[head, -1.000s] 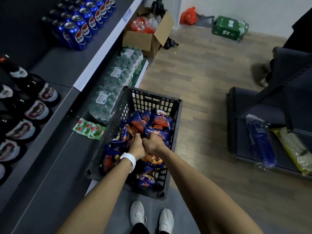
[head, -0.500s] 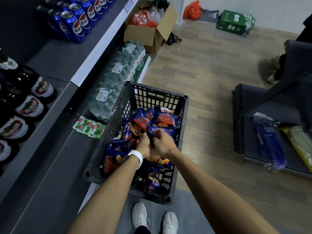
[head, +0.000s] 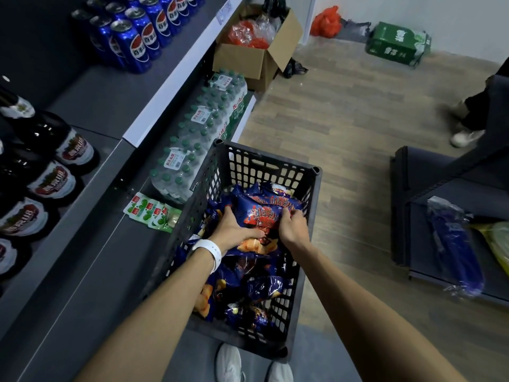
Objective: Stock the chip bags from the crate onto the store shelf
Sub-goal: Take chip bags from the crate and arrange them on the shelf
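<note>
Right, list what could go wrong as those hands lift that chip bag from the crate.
The left hand and right hand hold the top chip bag by opposite edges; a hard squeeze could crush the chips. Loose bags beneath might snag and spill over the crate rim. The green sachets crowd the shelf beside it.

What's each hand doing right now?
Left hand: grips the top chip bag in the crate.
Right hand: grips the same bag's right edge.

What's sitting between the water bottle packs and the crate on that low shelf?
In the head view, green-and-white packets lie on the shelf, just nearer than the water bottle packs and left of the crate.
</note>
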The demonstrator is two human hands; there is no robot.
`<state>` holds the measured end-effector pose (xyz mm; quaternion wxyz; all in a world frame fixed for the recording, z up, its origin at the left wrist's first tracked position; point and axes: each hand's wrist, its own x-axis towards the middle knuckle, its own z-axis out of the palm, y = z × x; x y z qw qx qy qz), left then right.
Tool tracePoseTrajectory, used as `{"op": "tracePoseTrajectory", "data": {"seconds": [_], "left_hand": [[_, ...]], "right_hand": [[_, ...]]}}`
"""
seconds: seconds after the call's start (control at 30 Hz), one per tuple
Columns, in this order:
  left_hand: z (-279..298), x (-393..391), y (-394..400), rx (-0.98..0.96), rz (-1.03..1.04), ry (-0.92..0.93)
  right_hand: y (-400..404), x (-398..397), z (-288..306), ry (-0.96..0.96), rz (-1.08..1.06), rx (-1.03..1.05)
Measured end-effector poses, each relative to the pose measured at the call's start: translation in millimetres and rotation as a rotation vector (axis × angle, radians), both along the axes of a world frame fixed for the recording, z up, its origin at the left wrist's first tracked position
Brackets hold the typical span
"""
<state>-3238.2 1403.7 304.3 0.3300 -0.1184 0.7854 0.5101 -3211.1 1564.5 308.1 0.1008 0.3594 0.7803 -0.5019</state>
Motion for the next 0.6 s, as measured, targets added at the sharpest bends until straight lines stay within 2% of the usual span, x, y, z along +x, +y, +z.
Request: {"op": "tracePoseTrajectory", "data": {"seconds": [0.1, 0.23, 0.3, 0.4, 0.6], "left_hand": [[-3.0, -8.5, -6.1, -0.05, 0.004, -0.008], [-4.8, -16.6, -9.4, -0.002, 0.004, -0.053], [-7.3, -21.3, -7.8, 0.053, 0.02, -0.066], [-11.3, -26.4, -3.1, 0.137, 0.058, -0.098], [-14.9, -33.2, 9.3, 0.286, 0.086, -0.192]], "right_hand": [[-7.5, -13.5, -18.7, -0.093, -0.027, -0.038], [-14.0, -23.2, -11.4, -0.273, -0.016, 0.165], [-16.2, -24.9, -9.1, -0.327, 0.008, 0.203], [-20.1, -29.6, -13.4, -0.327, 0.007, 0.19], [-14.1, -31.3, -16.5, -0.203, -0.082, 0.215]]}}
